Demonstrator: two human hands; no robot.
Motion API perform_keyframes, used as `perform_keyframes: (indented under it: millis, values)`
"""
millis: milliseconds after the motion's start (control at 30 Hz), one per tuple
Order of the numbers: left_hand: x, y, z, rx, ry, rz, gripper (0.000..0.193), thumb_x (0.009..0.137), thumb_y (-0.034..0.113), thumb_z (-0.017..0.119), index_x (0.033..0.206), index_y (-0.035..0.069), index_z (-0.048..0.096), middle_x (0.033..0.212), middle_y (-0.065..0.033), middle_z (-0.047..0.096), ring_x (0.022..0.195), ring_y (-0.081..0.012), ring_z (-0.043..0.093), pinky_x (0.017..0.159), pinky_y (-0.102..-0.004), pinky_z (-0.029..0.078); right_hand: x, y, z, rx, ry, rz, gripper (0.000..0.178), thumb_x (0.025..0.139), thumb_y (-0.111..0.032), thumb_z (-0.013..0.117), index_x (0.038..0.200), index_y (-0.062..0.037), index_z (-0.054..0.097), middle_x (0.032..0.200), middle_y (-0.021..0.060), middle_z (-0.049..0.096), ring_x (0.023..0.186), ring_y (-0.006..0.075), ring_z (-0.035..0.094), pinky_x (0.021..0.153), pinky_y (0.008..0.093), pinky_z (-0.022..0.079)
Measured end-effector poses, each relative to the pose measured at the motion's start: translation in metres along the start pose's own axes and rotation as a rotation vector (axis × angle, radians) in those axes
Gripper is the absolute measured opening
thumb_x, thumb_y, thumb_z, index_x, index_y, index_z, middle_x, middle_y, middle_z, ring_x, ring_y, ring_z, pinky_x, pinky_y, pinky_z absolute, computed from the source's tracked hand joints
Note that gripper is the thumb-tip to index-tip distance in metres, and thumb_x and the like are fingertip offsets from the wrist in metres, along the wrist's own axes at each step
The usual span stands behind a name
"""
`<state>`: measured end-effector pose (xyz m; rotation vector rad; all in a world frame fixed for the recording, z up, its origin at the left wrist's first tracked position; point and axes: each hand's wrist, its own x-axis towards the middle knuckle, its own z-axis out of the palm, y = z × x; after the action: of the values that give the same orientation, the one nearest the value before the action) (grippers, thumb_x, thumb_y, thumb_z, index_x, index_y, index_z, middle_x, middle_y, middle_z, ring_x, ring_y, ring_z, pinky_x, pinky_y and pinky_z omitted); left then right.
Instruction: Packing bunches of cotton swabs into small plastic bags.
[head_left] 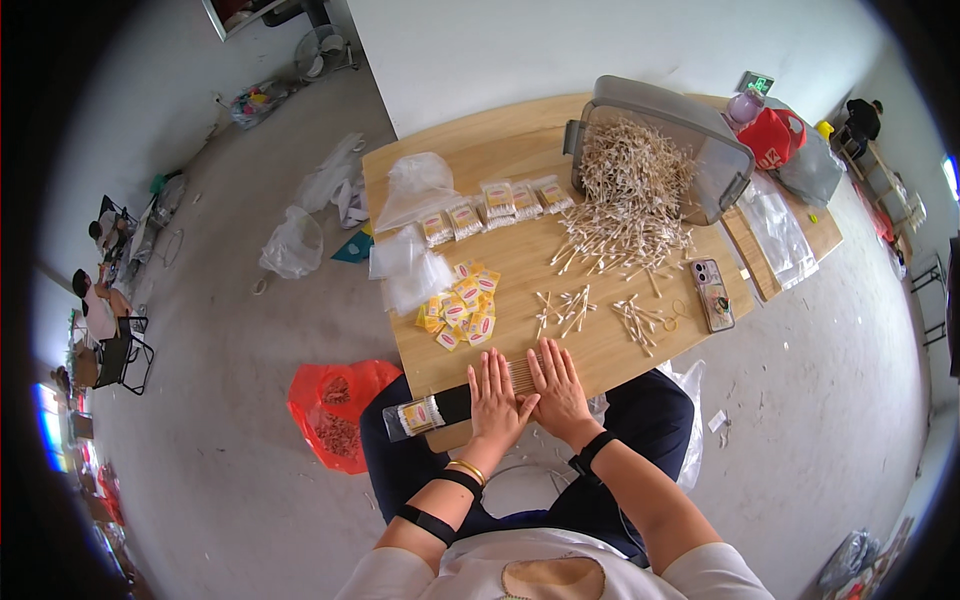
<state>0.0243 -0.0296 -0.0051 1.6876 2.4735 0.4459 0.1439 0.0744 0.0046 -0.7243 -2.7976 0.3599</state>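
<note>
My left hand (493, 400) and my right hand (561, 398) lie palms down with fingers stretched out, side by side at the near edge of the table. Between them shows a row of cotton swabs (520, 376), its sticks lined up; my palms hide the rest of it. Left of my left hand, a filled clear bag of cotton swabs (416, 416) with a yellow label lies beside a black strip (453, 404). Ahead of my hands are a pile of yellow and white label cards (464, 305) and two small heaps of loose swabs (567, 309).
A grey bin (720, 165) lies tipped over, spilling swabs over the wooden table (520, 250). Several packed bags (497, 200) stand in a row near clear plastic bags (418, 185). Scissors (677, 316) and a phone (712, 295) lie right. A red bag (300, 400) sits on the floor.
</note>
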Motion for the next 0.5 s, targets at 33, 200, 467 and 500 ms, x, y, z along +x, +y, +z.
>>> perform_keyframes:
  millis: [33, 200, 467, 500]
  values:
    - [-0.001, 0.000, 0.000, 0.008, 0.003, -0.006, 0.095, 0.100, 0.064, 0.032, 0.156, -0.012, 0.016, 0.165, -0.0279, 0.014, 0.156, -0.0385, 0.008, 0.124, -0.0577, 0.002, 0.000, 0.000, 0.000, -0.013, 0.000, -0.002, 0.081, 0.096, -0.049, 0.052, 0.155, 0.0012, 0.030, 0.163, 0.0261, 0.023, 0.154, 0.0391, 0.019, 0.125, 0.0499, 0.014]
    - [0.002, -0.005, -0.021, -0.008, -0.102, -0.071, 0.093, 0.102, 0.063, 0.029, 0.157, -0.010, 0.014, 0.166, -0.0271, 0.011, 0.156, -0.0382, 0.007, 0.124, -0.0578, 0.002, 0.001, -0.003, 0.004, -0.054, -0.016, 0.003, 0.082, 0.096, -0.051, 0.053, 0.155, 0.0008, 0.030, 0.163, 0.0258, 0.023, 0.154, 0.0389, 0.018, 0.125, 0.0502, 0.014]
    - [-0.054, -0.107, -0.062, -0.114, 0.313, -0.520, 0.072, 0.107, 0.048, 0.035, 0.154, -0.005, 0.026, 0.162, -0.0252, 0.025, 0.153, -0.0383, 0.019, 0.123, -0.0563, 0.012, -0.001, -0.002, 0.001, -0.055, -0.026, 0.036, 0.089, 0.093, -0.053, 0.059, 0.157, 0.0005, 0.028, 0.164, 0.0240, 0.022, 0.154, 0.0368, 0.017, 0.126, 0.0491, 0.013]
    - [-0.062, -0.122, -0.062, -0.113, 0.331, -0.620, 0.071, 0.107, 0.048, 0.036, 0.153, -0.005, 0.029, 0.158, -0.0261, 0.033, 0.150, -0.0384, 0.027, 0.122, -0.0543, 0.019, 0.000, -0.007, 0.004, -0.049, -0.024, 0.026, 0.089, 0.093, -0.053, 0.059, 0.157, 0.0005, 0.028, 0.164, 0.0240, 0.022, 0.154, 0.0368, 0.017, 0.126, 0.0491, 0.013]
